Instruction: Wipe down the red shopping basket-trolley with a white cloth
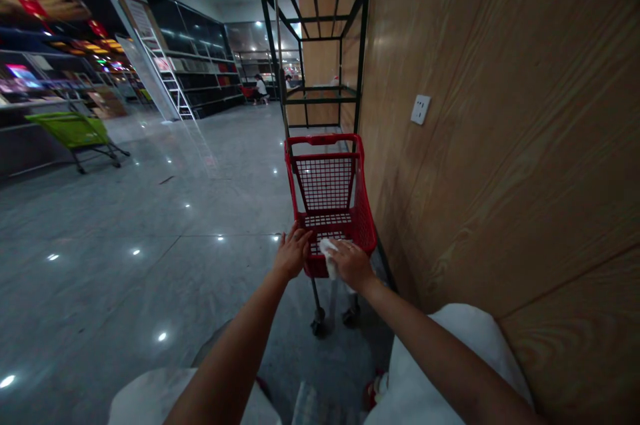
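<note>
Crumpled white cloth (329,257) clamped under the right hand (351,265) against the mesh of a red wire shopping cart (325,140), left hand (293,252) spread open on its near edge, cart parked beside a pale wood-grain wall panel (500,145), before a black metal shelf frame (320,52).
</note>
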Available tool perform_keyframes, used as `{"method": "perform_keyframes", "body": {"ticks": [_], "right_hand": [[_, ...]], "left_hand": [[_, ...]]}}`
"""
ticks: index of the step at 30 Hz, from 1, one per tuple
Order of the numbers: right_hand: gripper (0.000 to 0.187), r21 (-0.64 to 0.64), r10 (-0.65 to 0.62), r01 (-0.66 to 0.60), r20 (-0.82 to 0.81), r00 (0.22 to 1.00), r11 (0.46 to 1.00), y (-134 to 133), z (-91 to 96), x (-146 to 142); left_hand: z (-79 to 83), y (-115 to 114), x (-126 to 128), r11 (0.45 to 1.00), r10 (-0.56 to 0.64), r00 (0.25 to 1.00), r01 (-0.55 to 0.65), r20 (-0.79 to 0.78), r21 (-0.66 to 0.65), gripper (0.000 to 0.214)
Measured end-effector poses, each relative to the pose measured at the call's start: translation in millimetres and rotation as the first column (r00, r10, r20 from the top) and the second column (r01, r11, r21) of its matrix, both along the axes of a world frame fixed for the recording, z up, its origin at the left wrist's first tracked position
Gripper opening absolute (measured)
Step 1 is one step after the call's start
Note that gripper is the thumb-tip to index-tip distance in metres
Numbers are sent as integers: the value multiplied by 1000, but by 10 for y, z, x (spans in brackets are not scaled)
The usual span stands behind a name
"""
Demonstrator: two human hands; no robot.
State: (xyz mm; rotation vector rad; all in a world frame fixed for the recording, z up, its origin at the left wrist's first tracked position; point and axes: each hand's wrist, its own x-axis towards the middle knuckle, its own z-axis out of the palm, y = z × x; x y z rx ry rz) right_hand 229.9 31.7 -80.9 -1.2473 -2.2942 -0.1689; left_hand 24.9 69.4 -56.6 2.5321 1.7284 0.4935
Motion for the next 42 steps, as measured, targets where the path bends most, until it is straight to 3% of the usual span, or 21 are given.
{"method": "perform_keyframes", "body": {"ticks": [3, 5, 8, 13, 15, 19, 25, 28, 32, 35, 39, 42], "right_hand": [[31, 10, -100, 100, -13, 995, 995, 2, -33, 532], [31, -1, -181, 182, -40, 983, 983, -4, -17, 703], [29, -39, -230, 228, -62, 971, 973, -9, 60, 531], [28, -47, -134, 132, -42, 990, 990, -63, 151, -306], [28, -42, -94, 93, -20, 995, 995, -116, 146, -463], [31, -24, 13, -13, 27, 1000, 1000, -220, 100, -208], [31, -21, -58, 58, 18, 998, 998, -351, 112, 501], [29, -40, -108, 107, -40, 993, 993, -461, 146, 400], [27, -2, -82, 82, -101, 992, 997, -673, 120, -215], [28, 49, -87, 92, -90, 992, 995, -822, 52, -554], [36, 85, 63, -66, 36, 997, 994, -894, -19, -367], [37, 61, 43, -48, 72, 996, 997, -889, -18, 22]], "left_hand": [[-30, 22, 57, 1000, -9, 999, 9, 47, 6, 44], [-43, 24, 147, 1000, -7, 997, 7, 77, 1, 44], [-49, 4, 296, 1000, 19, 994, -18, 109, -8, 44], [-49, -83, 355, 999, 31, 993, -32, 111, 6, 44], [-47, -132, 281, 1000, 26, 995, -26, 93, 4, 44], [-31, -246, 69, 1000, 24, 997, -23, 75, -15, 44], [-90, -394, -24, 1000, 15, 982, -15, 189, 1, 47], [-169, -483, 68, 999, -9, 963, -2, 269, 40, 56], [-229, -666, 183, 999, -10, 951, -1, 310, 37, 60], [-219, -819, 132, 1000, -13, 952, 5, 305, 25, 57], [-191, -949, -89, 999, -26, 957, 17, 287, 34, 59], [-170, -978, -175, 1000, -23, 957, 18, 289, 22, 62]]}}
